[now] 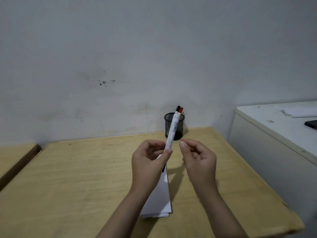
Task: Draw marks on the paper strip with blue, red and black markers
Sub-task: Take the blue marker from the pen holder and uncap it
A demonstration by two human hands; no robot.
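My left hand (149, 162) is shut on a bundle of white-barrelled markers (172, 133) held upright and tilted right above the table. A black end (178, 108) and a red end (181, 109) stick out at the top. A bit of blue (163, 169) shows below my palm. My right hand (197, 155) hovers just right of the markers with its fingers loosely curled, its thumb pointing at them, and nothing in it. The white paper strip (157, 200) lies lengthwise on the table under my hands, with my left forearm partly covering it.
A black mesh pen holder (176, 129) stands at the table's back edge against the wall, behind the markers. The wooden table (77, 177) has a second table (13, 155) to its left across a gap. A white cabinet (274, 127) with a dark flat object (311, 124) stands on the right.
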